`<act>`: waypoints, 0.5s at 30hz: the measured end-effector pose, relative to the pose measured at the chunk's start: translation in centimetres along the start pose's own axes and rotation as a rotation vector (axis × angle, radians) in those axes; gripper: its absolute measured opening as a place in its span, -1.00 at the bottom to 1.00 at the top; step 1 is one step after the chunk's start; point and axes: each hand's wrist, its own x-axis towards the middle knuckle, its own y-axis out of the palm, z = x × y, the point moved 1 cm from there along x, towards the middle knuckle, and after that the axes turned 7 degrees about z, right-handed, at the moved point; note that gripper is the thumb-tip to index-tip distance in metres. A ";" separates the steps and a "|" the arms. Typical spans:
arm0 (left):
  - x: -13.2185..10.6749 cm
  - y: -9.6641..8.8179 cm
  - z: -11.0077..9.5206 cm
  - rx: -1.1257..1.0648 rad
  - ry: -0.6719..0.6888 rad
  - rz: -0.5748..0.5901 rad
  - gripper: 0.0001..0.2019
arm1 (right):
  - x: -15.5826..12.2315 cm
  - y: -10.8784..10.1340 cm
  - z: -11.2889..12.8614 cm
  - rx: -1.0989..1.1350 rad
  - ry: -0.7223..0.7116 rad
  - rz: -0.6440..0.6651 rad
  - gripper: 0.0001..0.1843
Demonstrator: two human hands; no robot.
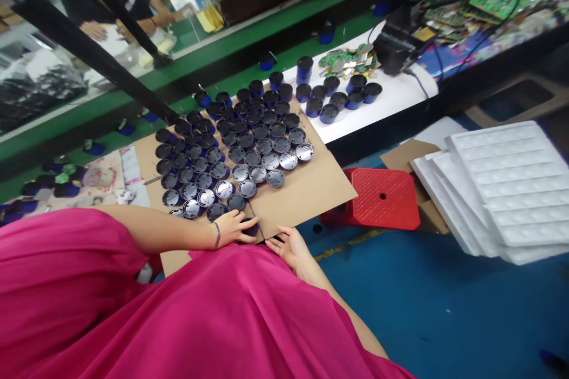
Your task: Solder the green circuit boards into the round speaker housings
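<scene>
A flat cardboard sheet [306, 189] lies over the table edge and carries several small dark round caps with shiny tops [249, 157], packed in rows. My left hand [233, 228] rests at the sheet's near edge, its fingers curled round one dark cap [251, 227]. My right hand [290, 246] lies just right of it, fingers spread and touching the cardboard's near edge, palm up. My pink clothing fills the lower left of the view.
More dark caps [342, 98] and small green circuit boards [347, 62] lie on the white table beyond. A red plastic stool [382, 198] stands on the blue floor, with stacked white foam trays [507, 189] to its right. Another person's hands [95, 29] show at top left.
</scene>
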 end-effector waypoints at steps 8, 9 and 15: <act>-1.1 -3.3 -1.3 0.086 0.030 -0.010 -0.56 | -0.1 0.0 -0.3 -0.007 0.024 0.012 -0.65; -1.0 -4.2 -1.4 0.108 0.047 -0.022 -0.56 | -0.1 -0.1 -0.3 -0.013 0.023 0.024 -0.66; 5.6 -13.4 1.0 0.016 0.037 -0.120 -0.14 | 0.7 -1.1 -0.6 -0.096 0.027 0.108 -0.69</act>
